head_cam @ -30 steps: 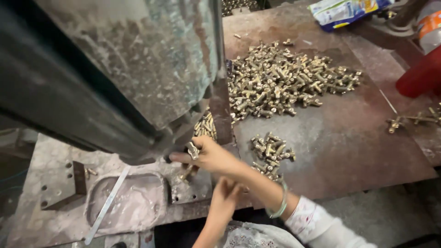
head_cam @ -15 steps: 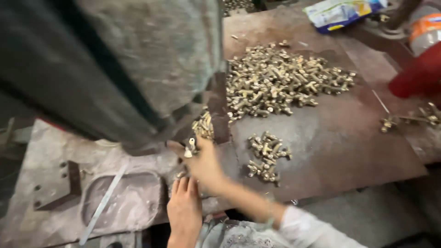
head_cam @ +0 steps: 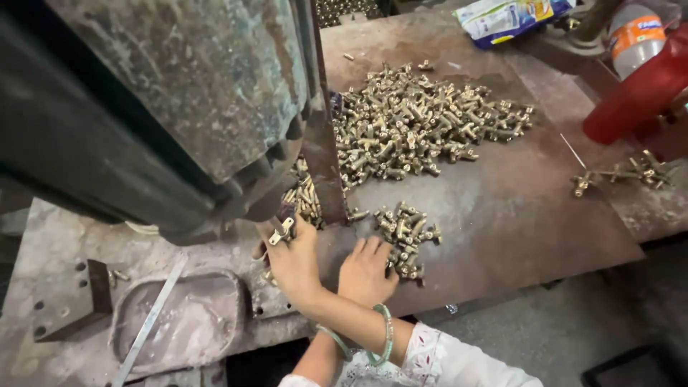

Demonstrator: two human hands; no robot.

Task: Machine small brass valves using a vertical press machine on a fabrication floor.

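My right hand (head_cam: 292, 261) reaches left under the big grey-green machine body (head_cam: 179, 100) and pinches a small brass fitting (head_cam: 282, 231) by the machine's narrow rusty upright (head_cam: 326, 165). My left hand (head_cam: 367, 271) crosses over to the right, its fingers lying flat and apart on a small heap of brass fittings (head_cam: 405, 233). Whether it grips one is hidden. Both wrists wear green bangles (head_cam: 387, 331), and a white patterned sleeve (head_cam: 451, 362) shows at the bottom.
A large pile of brass fittings (head_cam: 416, 125) lies on the rusty steel bench (head_cam: 502, 215). More fittings (head_cam: 304, 197) sit behind the upright. A joined brass string (head_cam: 623, 174), a red object (head_cam: 638, 93), a bottle (head_cam: 634, 39) and a packet (head_cam: 509, 16) are at the right. A shallow tray (head_cam: 179, 322) and a drilled block (head_cam: 68, 297) lie left.
My left hand has moved from below my right hand across to the small heap on the right. My right hand stays at the machine with the fitting.
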